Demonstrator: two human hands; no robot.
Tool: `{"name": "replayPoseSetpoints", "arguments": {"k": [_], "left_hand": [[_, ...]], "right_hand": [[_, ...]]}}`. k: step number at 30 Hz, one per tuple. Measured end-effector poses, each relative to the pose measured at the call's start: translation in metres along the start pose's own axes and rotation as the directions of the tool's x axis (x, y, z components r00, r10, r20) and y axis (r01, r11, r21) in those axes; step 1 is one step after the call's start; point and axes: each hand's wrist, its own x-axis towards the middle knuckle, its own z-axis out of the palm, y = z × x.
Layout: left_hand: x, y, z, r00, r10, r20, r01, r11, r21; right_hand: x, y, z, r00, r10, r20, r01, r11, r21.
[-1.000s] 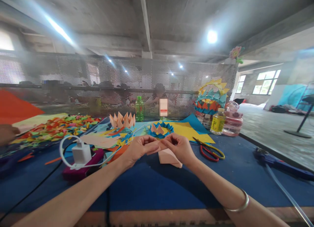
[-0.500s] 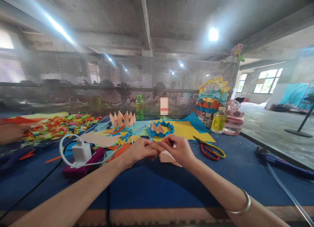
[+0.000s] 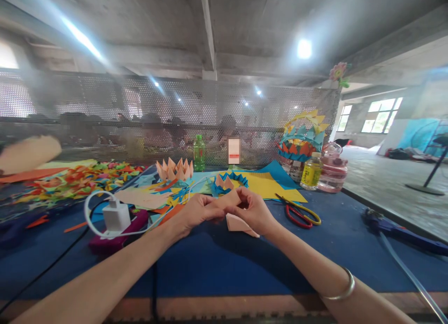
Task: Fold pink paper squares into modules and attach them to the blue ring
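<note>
A small peach piece of paper is stretched between my two hands, above the blue tabletop. My left hand pinches its left end between thumb and fingers. At its right end, the fingers of my right hand are closed on it. Below my right hand lies more folded peach paper, partly covered by the hand. Just behind the hands sits a ring of folded blue paper points with peach points inside it. A crown of peach paper points stands farther left.
Red and yellow scissors lie right of my hands. A white charger sits on a purple power strip at left. Paper scraps, a green bottle, a yellow-labelled bottle and a glue gun surround the work area.
The peach paper in my hands has been turned up and shows more of its face. My right fingers have shifted along its edge. At far left, another person's hand has lifted.
</note>
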Motion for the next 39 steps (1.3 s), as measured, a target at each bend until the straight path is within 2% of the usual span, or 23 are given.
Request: {"name": "replayPoseSetpoints", "arguments": {"k": [5, 11, 18, 24, 27, 32, 39], "left_hand": [[0.003, -0.003, -0.003, 0.999, -0.009, -0.042, 0.009, 1.000, 0.006], [0.008, -0.011, -0.010, 0.996, -0.026, -0.083, 0.023, 0.999, -0.027], [0.002, -0.003, -0.006, 0.995, -0.028, -0.100, 0.024, 0.999, -0.039], [0.000, -0.001, -0.002, 0.998, -0.035, -0.051, 0.035, 0.999, 0.008], [0.001, -0.004, -0.003, 1.000, -0.011, 0.004, 0.011, 0.998, 0.060], [0.004, -0.009, -0.006, 1.000, 0.000, 0.016, -0.001, 0.998, 0.071], [0.006, -0.009, -0.009, 0.997, -0.004, -0.077, 0.005, 1.000, 0.017]], "right_hand": [[0.002, 0.001, -0.007, 0.999, 0.035, -0.014, -0.035, 0.999, -0.016], [0.007, -0.001, -0.017, 0.998, -0.021, -0.067, 0.018, 0.999, -0.039], [0.010, 0.000, -0.024, 0.994, -0.031, -0.106, 0.024, 0.998, -0.065], [0.001, -0.002, -0.011, 0.998, 0.019, 0.063, -0.012, 0.993, -0.117], [-0.001, 0.000, -0.007, 0.995, 0.044, 0.091, -0.030, 0.988, -0.151], [0.001, 0.004, -0.011, 0.998, 0.054, 0.044, -0.046, 0.984, -0.172], [0.007, 0.010, -0.023, 0.998, 0.052, -0.047, -0.060, 0.980, -0.190]]}}
